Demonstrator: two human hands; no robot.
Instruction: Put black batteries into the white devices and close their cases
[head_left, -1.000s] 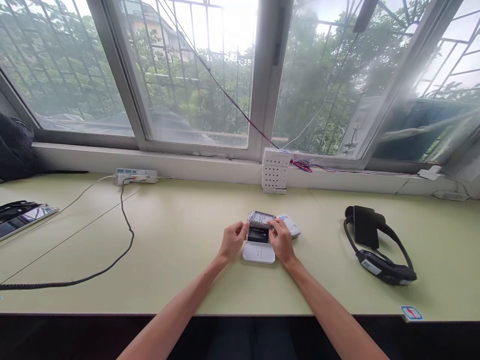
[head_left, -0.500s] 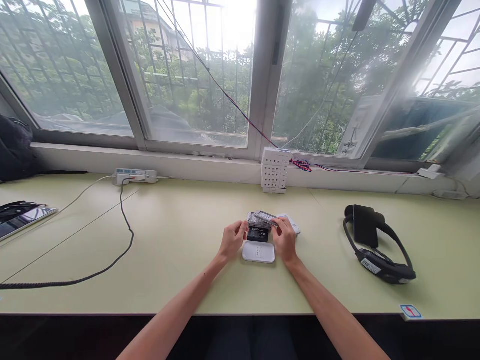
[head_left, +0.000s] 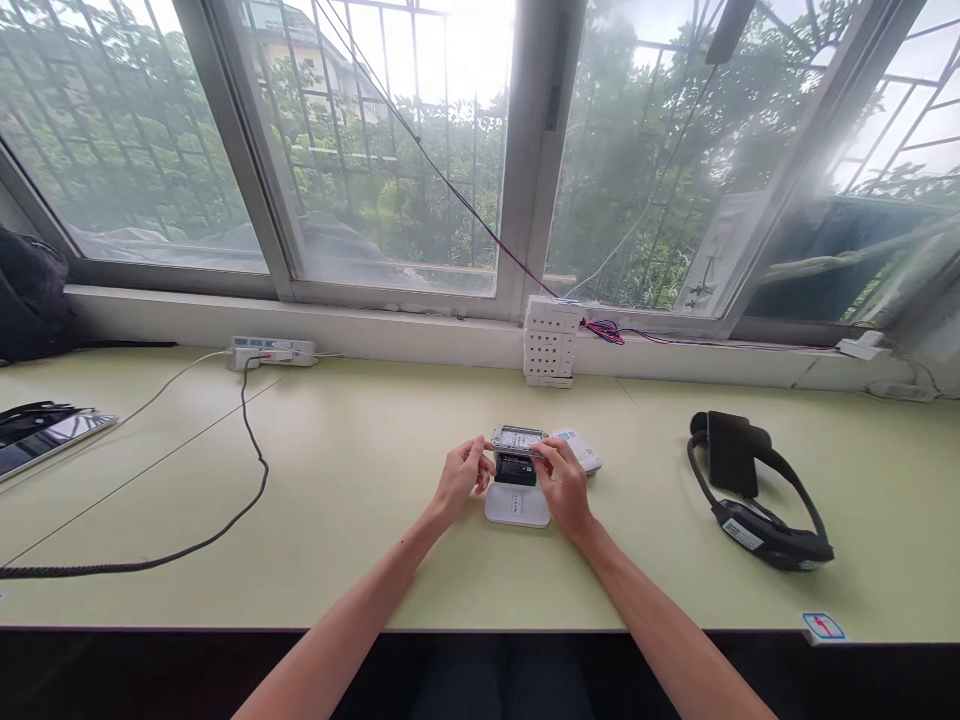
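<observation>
Here, the labelled device housing [head_left: 519,437] is directly between the two hands, and its long axis runs from left to right, almost parallel with the front edge of the table [head_left: 360,590]. The left hand [head_left: 461,477] is at its left short end: thumb and index finger pinch this end, while the other fingers are loosely curled. The right hand [head_left: 564,487] has its fingertips closed on the right part of the near long edge, so it reaches farther over the housing. Both hands are in contact with it, therefore I judge that neither is clearly nearer.

On the wearer's side of the housing lies the black battery [head_left: 515,469], whose far edge is hidden under it, so I cannot tell whether these two touch. Next toward the wearer is the white back cover [head_left: 517,506], lying flat with its long side also from left to right. Just beyond the right hand, a white case [head_left: 581,452] rests at a slant. The black headset [head_left: 772,535] is well apart, to the right.
</observation>
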